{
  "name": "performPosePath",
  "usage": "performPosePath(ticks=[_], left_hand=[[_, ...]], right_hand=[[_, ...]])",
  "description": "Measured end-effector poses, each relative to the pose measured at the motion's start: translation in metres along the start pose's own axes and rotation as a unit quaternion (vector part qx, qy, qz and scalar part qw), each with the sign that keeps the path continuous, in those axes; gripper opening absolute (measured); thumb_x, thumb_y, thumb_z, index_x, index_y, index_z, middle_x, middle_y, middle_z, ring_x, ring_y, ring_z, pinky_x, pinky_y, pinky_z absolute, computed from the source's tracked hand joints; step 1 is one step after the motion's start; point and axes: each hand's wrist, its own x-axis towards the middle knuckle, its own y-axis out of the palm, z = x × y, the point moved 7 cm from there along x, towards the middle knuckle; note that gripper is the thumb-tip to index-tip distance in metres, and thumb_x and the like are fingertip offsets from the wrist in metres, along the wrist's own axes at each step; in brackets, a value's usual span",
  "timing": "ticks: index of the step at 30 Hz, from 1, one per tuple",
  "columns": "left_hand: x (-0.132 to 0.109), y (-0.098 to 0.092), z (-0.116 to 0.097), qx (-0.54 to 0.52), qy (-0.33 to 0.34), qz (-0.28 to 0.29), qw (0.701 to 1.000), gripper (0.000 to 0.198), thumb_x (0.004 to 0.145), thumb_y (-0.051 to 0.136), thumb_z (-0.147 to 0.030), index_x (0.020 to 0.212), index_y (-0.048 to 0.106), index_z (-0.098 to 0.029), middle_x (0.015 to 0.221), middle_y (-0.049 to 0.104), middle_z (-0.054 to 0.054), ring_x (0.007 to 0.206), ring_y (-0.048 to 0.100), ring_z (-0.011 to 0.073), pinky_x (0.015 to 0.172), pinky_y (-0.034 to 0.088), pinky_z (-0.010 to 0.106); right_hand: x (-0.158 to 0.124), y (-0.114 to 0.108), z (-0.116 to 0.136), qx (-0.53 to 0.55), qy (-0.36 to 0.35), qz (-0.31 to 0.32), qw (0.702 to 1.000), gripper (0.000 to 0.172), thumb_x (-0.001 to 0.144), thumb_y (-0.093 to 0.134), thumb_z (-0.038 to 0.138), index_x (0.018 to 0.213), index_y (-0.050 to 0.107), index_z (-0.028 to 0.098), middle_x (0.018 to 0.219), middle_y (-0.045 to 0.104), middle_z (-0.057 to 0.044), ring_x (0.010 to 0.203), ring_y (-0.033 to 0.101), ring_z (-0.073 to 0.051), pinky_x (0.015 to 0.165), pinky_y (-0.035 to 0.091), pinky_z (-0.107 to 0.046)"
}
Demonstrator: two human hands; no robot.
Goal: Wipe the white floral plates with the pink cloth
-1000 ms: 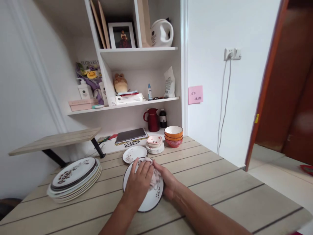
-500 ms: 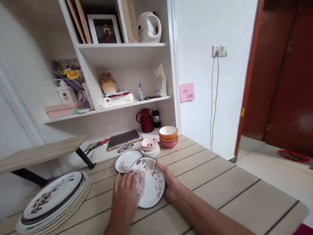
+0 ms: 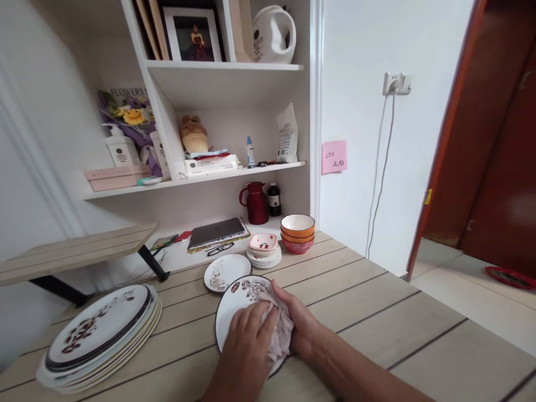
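Note:
A white plate [image 3: 233, 310] with a dark rim and brown flower print is tilted up above the table. My right hand [image 3: 302, 324] grips its right edge, thumb on the face and the other fingers hidden behind. Under my left hand [image 3: 250, 341] a crumpled pale pink cloth [image 3: 280, 330] is pressed against the plate's right half, covering much of the pattern. Just behind lies another flowered plate [image 3: 228, 272] flat on the table. To the left stands a tall stack of larger plates [image 3: 104, 329], the top one dark-rimmed with a reddish-brown print.
Stacked bowls [image 3: 297, 234] in orange and red stand at the back, beside small white dishes [image 3: 264, 254]. Behind them are a dark red jug [image 3: 256, 203], a dark bottle [image 3: 274, 200], a laptop [image 3: 218, 233] and glasses [image 3: 220, 249]. A raised wooden stand [image 3: 79, 248] borders the left.
My left hand has slid the cloth from the plate's left side across to its right side. The whole view has shifted slightly, and the plate sits a bit lower.

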Motion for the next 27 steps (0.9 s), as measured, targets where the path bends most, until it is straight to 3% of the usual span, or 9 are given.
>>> performPosePath(ticks=[4, 7, 11, 14, 17, 23, 27], left_hand=[[-0.002, -0.007, -0.001, -0.01, 0.038, 0.031, 0.999, 0.08, 0.085, 0.048, -0.061, 0.148, 0.029, -0.016, 0.149, 0.036, 0.017, 0.133, 0.038, 0.0307, 0.102, 0.042, 0.045], [-0.001, -0.015, 0.002, 0.003, 0.026, 0.027, 0.999, 0.077, 0.085, 0.054, -0.055, 0.148, 0.029, -0.02, 0.153, 0.029, 0.014, 0.137, 0.033, 0.0312, 0.103, 0.043, 0.044], [0.004, -0.023, 0.001, 0.017, 0.025, -0.014, 0.999, 0.061, 0.087, 0.057, -0.039, 0.143, 0.039, -0.024, 0.147, 0.041, 0.01, 0.132, 0.04, 0.0279, 0.098, 0.046, 0.041], [0.007, -0.022, -0.011, 0.015, 0.08, -0.05, 0.995, 0.04, 0.094, 0.045, -0.031, 0.133, 0.052, -0.023, 0.138, 0.053, 0.006, 0.127, 0.045, 0.0229, 0.095, 0.047, 0.037], [0.008, -0.02, -0.022, 0.016, 0.128, -0.067, 0.989, 0.034, 0.097, 0.039, -0.025, 0.124, 0.059, -0.025, 0.129, 0.061, 0.0, 0.125, 0.047, 0.0185, 0.095, 0.044, 0.032], [0.012, -0.029, -0.016, 0.034, 0.11, -0.079, 0.99, 0.033, 0.095, 0.043, -0.021, 0.121, 0.061, -0.03, 0.123, 0.065, -0.002, 0.128, 0.045, 0.0171, 0.116, 0.018, 0.042], [0.013, -0.026, -0.009, 0.036, 0.091, -0.074, 0.992, 0.031, 0.095, 0.042, -0.022, 0.119, 0.062, -0.028, 0.122, 0.065, -0.001, 0.129, 0.045, 0.0176, 0.119, 0.006, 0.046]], right_hand=[[-0.003, -0.001, 0.009, 0.027, -0.024, -0.013, 0.999, 0.049, 0.082, 0.057, 0.054, 0.097, 0.066, 0.008, 0.085, 0.075, -0.012, 0.081, 0.07, -0.021, 0.091, 0.047, -0.034], [-0.005, 0.002, 0.017, 0.044, -0.031, 0.002, 0.999, 0.049, 0.083, 0.054, 0.053, 0.101, 0.066, 0.009, 0.087, 0.075, -0.012, 0.086, 0.07, -0.023, 0.092, 0.047, -0.037], [-0.007, 0.004, 0.024, 0.042, -0.05, 0.021, 0.998, 0.05, 0.084, 0.053, 0.055, 0.097, 0.067, 0.008, 0.082, 0.075, -0.012, 0.082, 0.07, -0.023, 0.09, 0.048, -0.036], [-0.006, 0.0, 0.022, 0.024, -0.039, 0.006, 0.999, 0.052, 0.083, 0.053, 0.058, 0.089, 0.067, 0.008, 0.072, 0.074, -0.01, 0.07, 0.069, -0.02, 0.081, 0.05, -0.031], [-0.005, -0.004, 0.013, -0.006, -0.006, -0.004, 1.0, 0.057, 0.081, 0.053, 0.061, 0.088, 0.067, 0.007, 0.07, 0.073, -0.011, 0.067, 0.068, -0.019, 0.072, 0.05, -0.028], [-0.006, -0.003, -0.003, -0.029, 0.019, -0.04, 0.999, 0.048, 0.076, 0.062, 0.06, 0.079, 0.066, 0.012, 0.06, 0.069, -0.004, 0.055, 0.063, -0.015, 0.052, 0.045, -0.022], [-0.009, 0.002, -0.007, -0.034, 0.012, -0.049, 0.998, 0.046, 0.075, 0.064, 0.058, 0.082, 0.067, 0.012, 0.063, 0.07, -0.004, 0.056, 0.064, -0.016, 0.057, 0.048, -0.025]])
